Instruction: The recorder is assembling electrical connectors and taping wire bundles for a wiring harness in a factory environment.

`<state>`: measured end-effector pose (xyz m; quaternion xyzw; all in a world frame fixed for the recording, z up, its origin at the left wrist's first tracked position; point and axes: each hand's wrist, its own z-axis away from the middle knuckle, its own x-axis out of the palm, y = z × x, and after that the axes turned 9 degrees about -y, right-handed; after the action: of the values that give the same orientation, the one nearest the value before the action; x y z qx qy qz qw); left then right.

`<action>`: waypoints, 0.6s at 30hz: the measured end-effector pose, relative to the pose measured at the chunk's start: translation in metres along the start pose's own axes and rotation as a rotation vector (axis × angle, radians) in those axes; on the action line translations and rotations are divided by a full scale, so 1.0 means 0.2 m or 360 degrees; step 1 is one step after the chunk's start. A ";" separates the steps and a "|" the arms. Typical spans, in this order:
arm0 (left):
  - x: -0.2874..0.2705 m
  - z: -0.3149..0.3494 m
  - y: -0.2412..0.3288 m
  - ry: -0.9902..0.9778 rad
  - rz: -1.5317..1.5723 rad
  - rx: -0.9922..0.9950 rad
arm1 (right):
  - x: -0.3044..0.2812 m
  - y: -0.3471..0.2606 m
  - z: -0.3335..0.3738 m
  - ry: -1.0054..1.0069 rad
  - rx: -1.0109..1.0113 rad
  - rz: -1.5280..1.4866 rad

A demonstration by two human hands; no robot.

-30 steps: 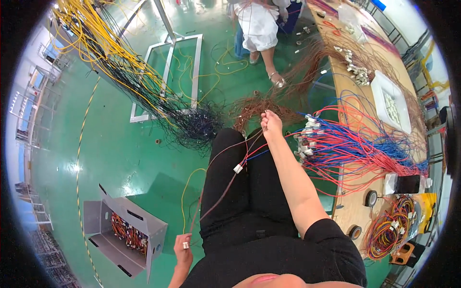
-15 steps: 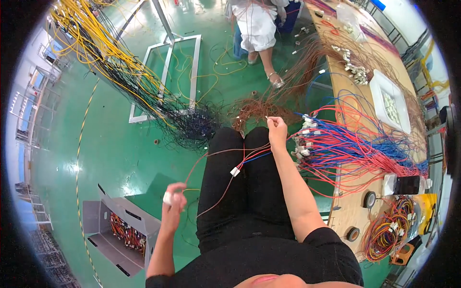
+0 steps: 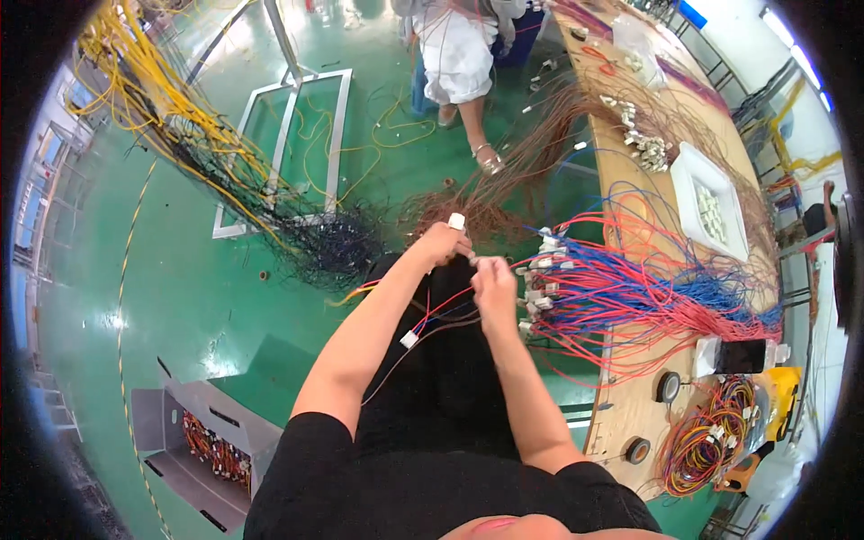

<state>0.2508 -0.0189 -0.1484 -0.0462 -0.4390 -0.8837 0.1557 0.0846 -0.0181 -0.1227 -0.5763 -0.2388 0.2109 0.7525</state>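
Observation:
My two hands have come close together above my knees. My left hand [image 3: 441,243] is closed, fingers bent toward the right hand; a white wrap or piece [image 3: 457,220] shows at its finger, and what it grips is hidden. My right hand [image 3: 494,281] pinches a thin wire end; a red wire [image 3: 457,296] leads up to it. On my lap lies a white connector [image 3: 409,339] with red, blue and brown wires running from it. Yellow and red wires [image 3: 360,290] stick out beyond my left forearm.
Red and blue wires [image 3: 639,283] with white connectors overhang the wooden table [image 3: 621,396] at right, near a white tray [image 3: 688,202]. An open grey box [image 3: 225,405] of wires stands lower left. Black and yellow wires [image 3: 207,162] hang at left; a person [image 3: 456,63] sits ahead.
My left hand has moved up and right from beside my lap to meet the right hand. My right hand has shifted slightly down and left. The connector moved a little with its wires.

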 end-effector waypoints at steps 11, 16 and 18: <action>-0.10 0.23 0.38 0.0052 0.0351 0.0844 | 0.03 -0.20 0.08 0.0050 -0.0434 0.0612; -0.15 0.35 0.44 0.0080 0.0342 0.0906 | 0.03 -0.27 -0.02 -0.0141 -0.0145 0.0119; -0.21 0.52 0.50 0.0236 0.0523 0.1027 | -0.01 -0.28 0.01 -0.0224 -0.0088 -0.0180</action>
<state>0.3163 0.0171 -0.0173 -0.0006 -0.6694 -0.6638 0.3334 0.0841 -0.0329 -0.0683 -0.5662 -0.3291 0.2014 0.7284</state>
